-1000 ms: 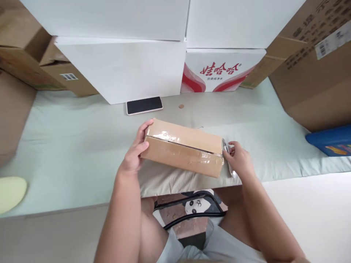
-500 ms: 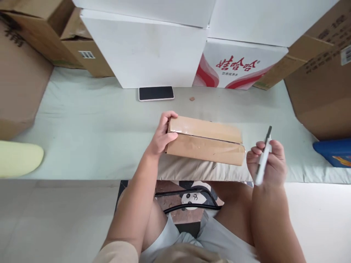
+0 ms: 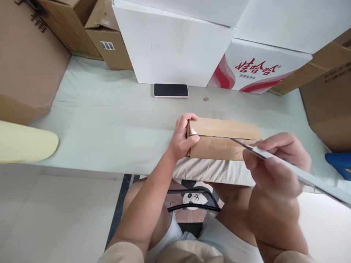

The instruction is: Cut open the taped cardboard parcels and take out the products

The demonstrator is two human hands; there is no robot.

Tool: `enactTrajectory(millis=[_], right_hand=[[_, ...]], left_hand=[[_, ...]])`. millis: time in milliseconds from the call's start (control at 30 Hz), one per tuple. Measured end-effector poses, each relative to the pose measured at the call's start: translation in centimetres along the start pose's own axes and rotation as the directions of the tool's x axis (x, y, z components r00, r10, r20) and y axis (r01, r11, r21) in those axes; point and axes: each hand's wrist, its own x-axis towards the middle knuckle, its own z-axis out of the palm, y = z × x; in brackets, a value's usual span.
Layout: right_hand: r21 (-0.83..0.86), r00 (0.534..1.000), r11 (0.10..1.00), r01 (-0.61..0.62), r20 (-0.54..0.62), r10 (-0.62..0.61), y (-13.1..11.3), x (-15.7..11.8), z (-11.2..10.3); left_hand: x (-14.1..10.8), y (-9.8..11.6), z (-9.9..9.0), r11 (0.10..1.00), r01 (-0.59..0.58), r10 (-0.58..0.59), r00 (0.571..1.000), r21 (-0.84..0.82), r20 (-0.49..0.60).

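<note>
A small brown cardboard box (image 3: 225,148) lies near the table's front edge, a narrow dark seam running along its top. My left hand (image 3: 185,137) grips its left end, thumb on the near flap and fingers over the far one. In my right hand (image 3: 279,164) is a white utility knife (image 3: 296,171) with a thin dark blade, held close to the camera. The blade points left over the box's seam; I cannot tell whether it touches the cardboard. My right hand covers the view of the box's right end.
A phone (image 3: 170,90) and a small brown scrap (image 3: 206,99) lie on the cloth-covered table (image 3: 109,120). White boxes (image 3: 175,47) and a red-printed carton (image 3: 255,69) stand behind. Cardboard boxes flank both sides. A pale yellow object (image 3: 27,142) sits left, a blue one (image 3: 340,164) right.
My right hand has lifted toward the camera and turned the knife, so its blade now points left over the seam. The view has shifted; my left hand keeps its grip on the box.
</note>
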Motion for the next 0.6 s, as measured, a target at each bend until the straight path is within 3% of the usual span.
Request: enactTrajectory(millis=[100, 300, 600], right_hand=[[-0.200, 1.000, 0.980, 0.018, 0.022, -0.014, 1.1, -0.2, 0.3], [-0.463, 0.995, 0.885, -0.057, 0.045, 0.087, 1.9, 0.7, 0.7], [-0.583, 0.997, 0.812, 0.016, 0.076, 0.035, 2.2, 1.1, 1.9]], left_hand=[[0.0, -0.1, 0.3, 0.999, -0.016, 0.017, 1.000, -0.041, 0.013], [0.3, -0.5, 0.5, 0.990, -0.052, 0.056, 0.998, -0.131, 0.030], [0.2, -0.1, 0.4, 0.986, -0.013, 0.022, 0.998, -0.165, 0.057]])
